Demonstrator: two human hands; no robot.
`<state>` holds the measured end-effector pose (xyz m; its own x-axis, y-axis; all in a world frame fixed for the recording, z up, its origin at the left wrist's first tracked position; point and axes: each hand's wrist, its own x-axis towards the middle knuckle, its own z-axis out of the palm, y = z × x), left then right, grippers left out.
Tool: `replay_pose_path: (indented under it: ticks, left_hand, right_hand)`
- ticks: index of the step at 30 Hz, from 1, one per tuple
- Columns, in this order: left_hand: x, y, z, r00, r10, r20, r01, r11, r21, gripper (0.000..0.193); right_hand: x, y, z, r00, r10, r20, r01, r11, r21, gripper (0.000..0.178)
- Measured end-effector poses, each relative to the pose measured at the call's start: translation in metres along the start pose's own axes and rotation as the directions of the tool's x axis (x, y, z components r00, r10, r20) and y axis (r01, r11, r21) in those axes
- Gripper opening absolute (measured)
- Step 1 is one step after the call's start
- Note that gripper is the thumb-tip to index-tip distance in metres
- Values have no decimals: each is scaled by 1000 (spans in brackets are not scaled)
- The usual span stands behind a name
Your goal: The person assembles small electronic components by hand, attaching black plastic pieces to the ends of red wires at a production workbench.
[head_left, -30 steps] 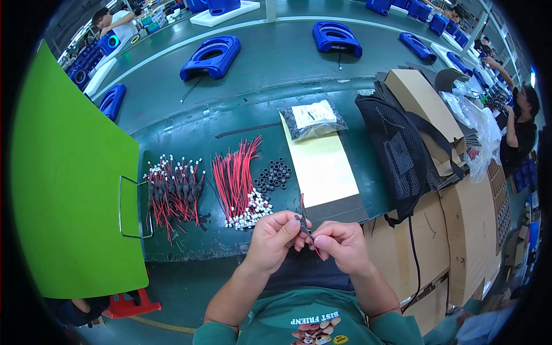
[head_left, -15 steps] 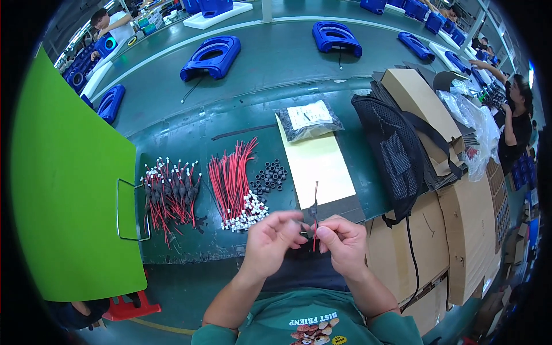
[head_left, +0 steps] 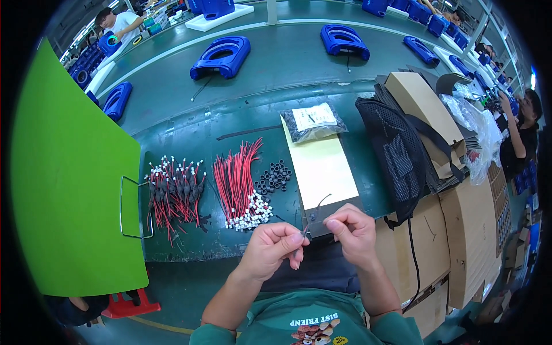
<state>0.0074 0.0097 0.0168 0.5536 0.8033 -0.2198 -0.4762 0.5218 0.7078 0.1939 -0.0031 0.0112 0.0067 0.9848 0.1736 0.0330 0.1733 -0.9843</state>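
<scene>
My left hand (head_left: 276,246) is closed in a pinch on a short thin wire lead (head_left: 319,204), whose dark end sticks up and to the right. My right hand (head_left: 355,233) is just beside it, thumb and fingers pressed together; whether anything is between them is too small to tell. Left of my hands lies a bunch of red and black wires (head_left: 237,181) with white plugs (head_left: 252,214) at the near end. Small black rings (head_left: 273,177) are heaped beside it. Farther left is a pile of wire leads with black lumps (head_left: 175,190).
A clear bag of black parts (head_left: 313,122) rests on a pale yellow sheet (head_left: 322,167). Blue plastic housings (head_left: 221,56) stand on the green line behind. A green panel (head_left: 75,184) bounds the left; a black mesh bag (head_left: 394,158) and cardboard boxes (head_left: 468,241) bound the right.
The wire lead has gone from upright at my right fingers to slanting out of my left hand's pinch. My right hand has moved slightly up and right. The blue housings sit a little farther right.
</scene>
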Motion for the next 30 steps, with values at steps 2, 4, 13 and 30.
replay_pose_path:
  ticks: [2,4,13,30]
  left_hand:
    - [-1,1,3,999,12,-40,-11,1000,18,16]
    - [-3,-1,6,992,86,-96,-71,986,153,15]
    - [-9,-5,17,903,417,102,-321,499,805,12]
    - [-13,-19,-16,925,344,-162,-356,933,-51,17]
  right_hand:
    - [1,-4,-2,997,44,-71,-45,999,-15,8]
    - [1,-9,-1,997,46,-65,-47,999,-6,12]
    - [3,-15,19,930,338,146,-367,878,309,15]
    - [-9,-4,41,846,406,345,-531,691,490,12]
